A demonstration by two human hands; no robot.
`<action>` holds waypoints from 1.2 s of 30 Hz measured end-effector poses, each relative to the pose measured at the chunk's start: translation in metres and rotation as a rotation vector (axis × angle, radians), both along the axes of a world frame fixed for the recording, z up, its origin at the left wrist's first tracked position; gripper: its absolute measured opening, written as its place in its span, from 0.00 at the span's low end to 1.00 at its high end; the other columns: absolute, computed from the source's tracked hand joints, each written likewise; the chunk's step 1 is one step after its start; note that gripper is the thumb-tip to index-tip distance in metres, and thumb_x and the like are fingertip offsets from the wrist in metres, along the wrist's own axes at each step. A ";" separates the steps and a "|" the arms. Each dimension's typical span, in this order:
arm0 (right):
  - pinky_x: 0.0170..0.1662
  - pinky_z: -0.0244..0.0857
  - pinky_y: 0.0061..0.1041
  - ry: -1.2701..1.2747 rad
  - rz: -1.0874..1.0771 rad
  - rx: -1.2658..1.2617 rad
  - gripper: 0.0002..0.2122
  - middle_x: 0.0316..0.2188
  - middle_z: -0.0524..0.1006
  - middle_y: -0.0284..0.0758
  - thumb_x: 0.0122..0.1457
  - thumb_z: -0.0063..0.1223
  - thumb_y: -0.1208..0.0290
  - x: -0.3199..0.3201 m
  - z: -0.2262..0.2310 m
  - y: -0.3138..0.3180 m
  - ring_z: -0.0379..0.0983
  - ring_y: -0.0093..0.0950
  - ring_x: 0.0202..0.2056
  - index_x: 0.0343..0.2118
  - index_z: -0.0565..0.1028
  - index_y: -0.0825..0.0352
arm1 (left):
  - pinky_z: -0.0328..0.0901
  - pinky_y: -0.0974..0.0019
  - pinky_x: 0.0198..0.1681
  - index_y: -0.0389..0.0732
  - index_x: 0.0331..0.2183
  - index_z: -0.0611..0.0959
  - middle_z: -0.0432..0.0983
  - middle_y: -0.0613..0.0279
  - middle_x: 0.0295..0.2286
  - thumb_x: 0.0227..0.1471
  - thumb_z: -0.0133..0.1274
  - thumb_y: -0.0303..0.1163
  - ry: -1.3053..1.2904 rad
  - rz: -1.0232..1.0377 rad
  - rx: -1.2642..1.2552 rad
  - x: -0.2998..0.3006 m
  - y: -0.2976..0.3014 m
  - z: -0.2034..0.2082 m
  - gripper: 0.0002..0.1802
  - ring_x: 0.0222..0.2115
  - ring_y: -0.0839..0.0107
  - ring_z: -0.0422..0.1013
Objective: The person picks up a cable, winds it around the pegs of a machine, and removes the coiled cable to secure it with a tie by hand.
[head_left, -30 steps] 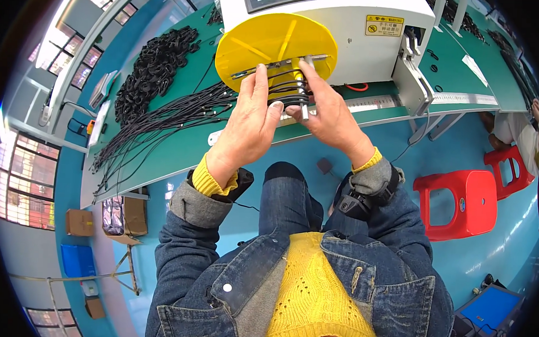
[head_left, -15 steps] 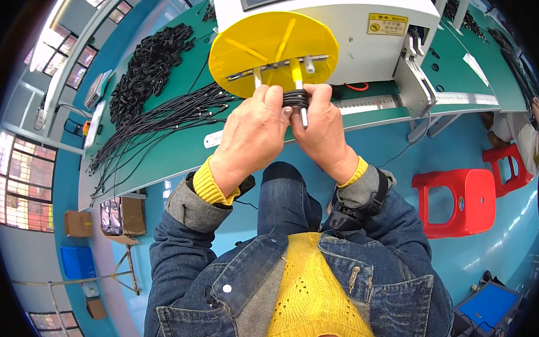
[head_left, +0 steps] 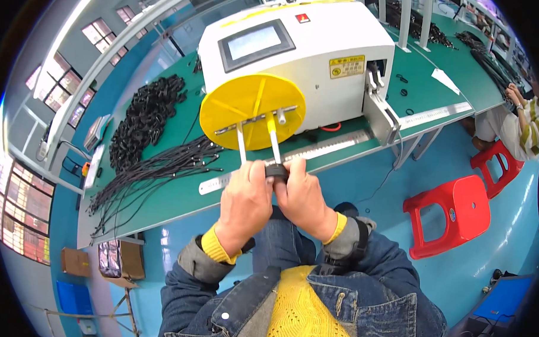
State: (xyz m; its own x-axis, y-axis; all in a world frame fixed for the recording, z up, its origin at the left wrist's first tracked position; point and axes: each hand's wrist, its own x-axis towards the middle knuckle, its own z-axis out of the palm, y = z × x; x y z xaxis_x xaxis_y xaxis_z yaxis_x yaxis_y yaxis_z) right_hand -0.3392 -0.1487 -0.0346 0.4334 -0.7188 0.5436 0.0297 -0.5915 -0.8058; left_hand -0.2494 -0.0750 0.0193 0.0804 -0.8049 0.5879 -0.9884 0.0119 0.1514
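Both hands grip a small coil of black cable [head_left: 276, 172] from its two sides, in front of a yellow disc [head_left: 224, 116]. My left hand [head_left: 246, 197] is closed on its left side, thumb and fingers pressed in. On the other side, my right hand [head_left: 304, 199] pinches it the same way. Two rod-like pegs stick out from the disc toward me; the right peg [head_left: 274, 145] reaches to the coil. Whether its tip is still inside the coil I cannot tell. The disc sits on the front of a white machine [head_left: 339, 34] with a screen [head_left: 257, 43].
On the green table [head_left: 180, 189], a heap of coiled black cables [head_left: 146, 119] and a bundle of loose cables [head_left: 157, 167] lie left. A metal ruler [head_left: 212, 184] runs along the front edge. Red stools [head_left: 472, 217] stand at right, near another person's hand [head_left: 514, 94].
The coil and both hands have come toward me, outward along the peg and away from the disc. My view has tilted up, showing more of the machine.
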 end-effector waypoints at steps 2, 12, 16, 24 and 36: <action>0.26 0.63 0.42 0.029 -0.008 -0.013 0.11 0.20 0.71 0.49 0.48 0.49 0.75 -0.007 0.002 0.000 0.69 0.50 0.25 0.32 0.61 0.69 | 0.62 0.55 0.25 0.36 0.29 0.67 0.66 0.52 0.23 0.43 0.48 0.26 0.019 0.021 -0.014 -0.010 0.007 -0.006 0.09 0.23 0.52 0.65; 0.21 0.64 0.38 0.273 0.059 -0.213 0.11 0.16 0.71 0.45 0.47 0.51 0.74 -0.023 -0.013 0.018 0.71 0.44 0.20 0.31 0.63 0.67 | 0.63 0.61 0.21 0.37 0.28 0.66 0.63 0.53 0.21 0.43 0.48 0.27 0.125 0.222 0.082 -0.035 0.039 -0.038 0.08 0.21 0.57 0.67; 0.23 0.64 0.37 0.401 0.072 -0.273 0.11 0.18 0.71 0.45 0.46 0.51 0.75 -0.025 -0.024 0.023 0.71 0.44 0.22 0.32 0.64 0.66 | 0.64 0.63 0.20 0.36 0.27 0.66 0.62 0.53 0.20 0.43 0.49 0.29 0.173 0.284 0.110 -0.037 0.050 -0.056 0.10 0.19 0.60 0.67; 0.23 0.64 0.36 0.508 0.208 -0.346 0.11 0.17 0.71 0.45 0.45 0.50 0.76 -0.019 -0.036 0.025 0.71 0.44 0.22 0.32 0.64 0.67 | 0.65 0.63 0.21 0.34 0.29 0.66 0.64 0.50 0.23 0.45 0.49 0.32 0.357 0.180 0.152 -0.035 0.067 -0.064 0.12 0.21 0.59 0.68; 0.24 0.63 0.38 0.376 0.401 -0.158 0.08 0.19 0.71 0.46 0.46 0.47 0.78 -0.026 -0.068 0.009 0.70 0.47 0.23 0.31 0.63 0.68 | 0.68 0.70 0.33 0.33 0.38 0.73 0.72 0.58 0.32 0.55 0.42 0.44 1.817 -0.380 0.719 0.010 0.040 -0.081 0.21 0.33 0.73 0.71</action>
State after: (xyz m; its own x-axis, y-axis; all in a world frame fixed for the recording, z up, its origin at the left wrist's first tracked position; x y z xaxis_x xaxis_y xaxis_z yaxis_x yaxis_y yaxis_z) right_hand -0.3652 -0.1397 -0.1028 0.8402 -0.3806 0.3864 0.0048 -0.7072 -0.7070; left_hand -0.2398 -0.0352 -0.0622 -0.0986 -0.9307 -0.3523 0.3403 -0.3643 0.8669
